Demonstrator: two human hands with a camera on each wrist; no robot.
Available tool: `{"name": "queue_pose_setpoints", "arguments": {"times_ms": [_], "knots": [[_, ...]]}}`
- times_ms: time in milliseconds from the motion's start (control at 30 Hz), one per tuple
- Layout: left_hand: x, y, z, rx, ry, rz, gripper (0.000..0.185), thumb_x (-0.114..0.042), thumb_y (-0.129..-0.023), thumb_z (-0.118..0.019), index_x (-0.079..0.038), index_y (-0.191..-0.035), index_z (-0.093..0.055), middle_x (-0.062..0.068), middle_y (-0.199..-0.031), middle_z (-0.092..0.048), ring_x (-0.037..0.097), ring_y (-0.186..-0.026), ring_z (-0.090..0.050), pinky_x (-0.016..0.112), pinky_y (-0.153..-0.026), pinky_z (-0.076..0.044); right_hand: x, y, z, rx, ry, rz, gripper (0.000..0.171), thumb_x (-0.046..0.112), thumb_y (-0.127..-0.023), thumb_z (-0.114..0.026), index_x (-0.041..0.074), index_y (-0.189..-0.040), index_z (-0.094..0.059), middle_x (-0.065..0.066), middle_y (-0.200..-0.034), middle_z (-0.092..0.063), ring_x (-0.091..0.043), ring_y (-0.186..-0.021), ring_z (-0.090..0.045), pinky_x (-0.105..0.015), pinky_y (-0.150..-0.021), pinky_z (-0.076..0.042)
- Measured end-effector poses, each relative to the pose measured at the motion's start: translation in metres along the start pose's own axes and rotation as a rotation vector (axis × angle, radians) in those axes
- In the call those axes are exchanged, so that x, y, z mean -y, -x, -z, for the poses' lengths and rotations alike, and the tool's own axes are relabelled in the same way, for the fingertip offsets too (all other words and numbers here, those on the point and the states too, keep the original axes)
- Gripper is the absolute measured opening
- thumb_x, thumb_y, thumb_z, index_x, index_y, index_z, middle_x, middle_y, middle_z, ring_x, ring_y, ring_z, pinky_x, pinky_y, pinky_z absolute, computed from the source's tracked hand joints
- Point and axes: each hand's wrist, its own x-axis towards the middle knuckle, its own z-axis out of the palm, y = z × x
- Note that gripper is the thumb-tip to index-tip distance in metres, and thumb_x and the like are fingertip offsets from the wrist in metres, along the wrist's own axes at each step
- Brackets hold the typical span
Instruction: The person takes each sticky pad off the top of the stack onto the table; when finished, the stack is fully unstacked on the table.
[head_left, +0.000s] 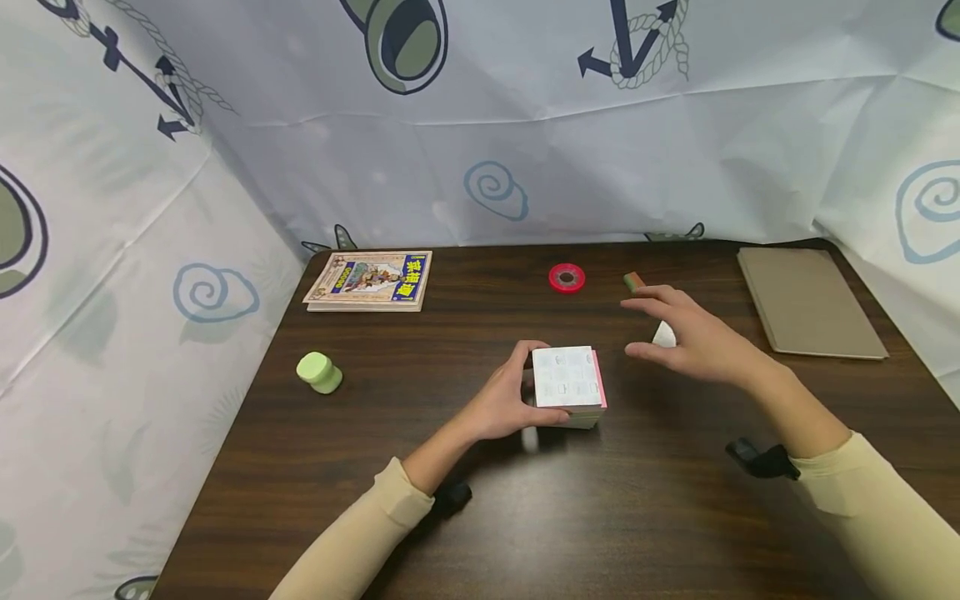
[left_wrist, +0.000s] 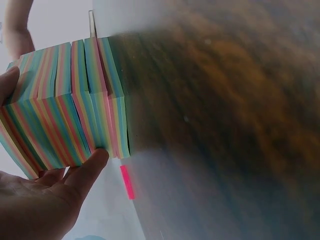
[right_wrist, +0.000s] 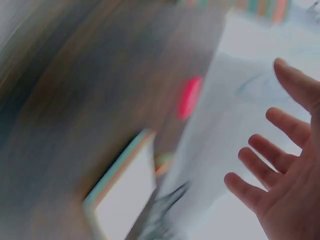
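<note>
Your left hand [head_left: 504,402] grips the note block [head_left: 567,385] at table centre from its 9 o'clock side, your right hand [head_left: 693,337] hovers open at its 3 o'clock; it looks light but loose-leaved, so squeeze opposite edges.

— What stays unclear?
— The right wrist view is smeared; the red blur [right_wrist: 190,96] there has no readable shape. The small white thing [head_left: 663,335] sits half hidden behind the right hand [head_left: 693,337].
— And the paper block [left_wrist: 65,105]?
— Its printing is too small to read from the head view.
</note>
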Motion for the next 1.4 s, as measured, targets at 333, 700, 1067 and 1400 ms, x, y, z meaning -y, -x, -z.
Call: {"name": "queue_pose_setpoints", "arguments": {"times_ms": [333, 700, 1067, 1400], "knots": [[0.004, 0.002, 0.001, 0.02, 0.037, -0.028, 0.086, -0.011, -0.073, -0.088, -0.014, -0.138, -0.031, 0.004, -0.129, -0.048, 0.015, -0.104, -0.059, 0.039, -0.089, -0.051, 0.07, -0.004, -0.024, 0.11, -0.026, 0.294, 0.065, 0.043, -0.087, -0.073, 0.017, -0.142, -0.051, 0.0, -0.151, -0.037, -0.019, -0.136, -0.037, -0.043, -0.102, -0.041], [-0.024, 0.008, 0.007, 0.058, 0.064, 0.001, 0.083, 0.0, -0.074, -0.084, 0.001, -0.137, -0.029, 0.013, -0.134, -0.042, 0.02, -0.108, -0.058, 0.038, -0.093, -0.049, 0.076, -0.004, -0.039, 0.166, 0.0, 0.298, 0.065, 0.037, -0.085, -0.077, 0.019, -0.142, -0.051, 0.0, -0.151, -0.037, -0.016, -0.134, -0.038, -0.038, -0.097, -0.044], [-0.031, 0.01, 0.008, 0.062, 0.067, 0.003, 0.081, 0.001, -0.075, -0.083, 0.003, -0.136, -0.029, 0.016, -0.134, -0.044, 0.024, -0.11, -0.057, 0.039, -0.092, -0.049, 0.073, -0.008, -0.042, 0.131, 0.016, 0.317, 0.065, 0.03, -0.08, -0.082, 0.018, -0.138, -0.055, -0.005, -0.145, -0.045, -0.018, -0.127, -0.044, -0.036, -0.088, -0.048], [0.004, 0.0, 0.002, 0.041, 0.034, -0.02, 0.087, -0.008, -0.073, -0.087, -0.009, -0.139, -0.03, 0.006, -0.134, -0.043, 0.018, -0.117, -0.052, 0.039, -0.099, -0.045, 0.073, -0.011, -0.037, 0.134, 0.036, 0.3, 0.059, 0.031, -0.078, -0.082, 0.017, -0.131, -0.06, 0.001, -0.138, -0.049, -0.013, -0.122, -0.047, -0.033, -0.089, -0.048]]}}
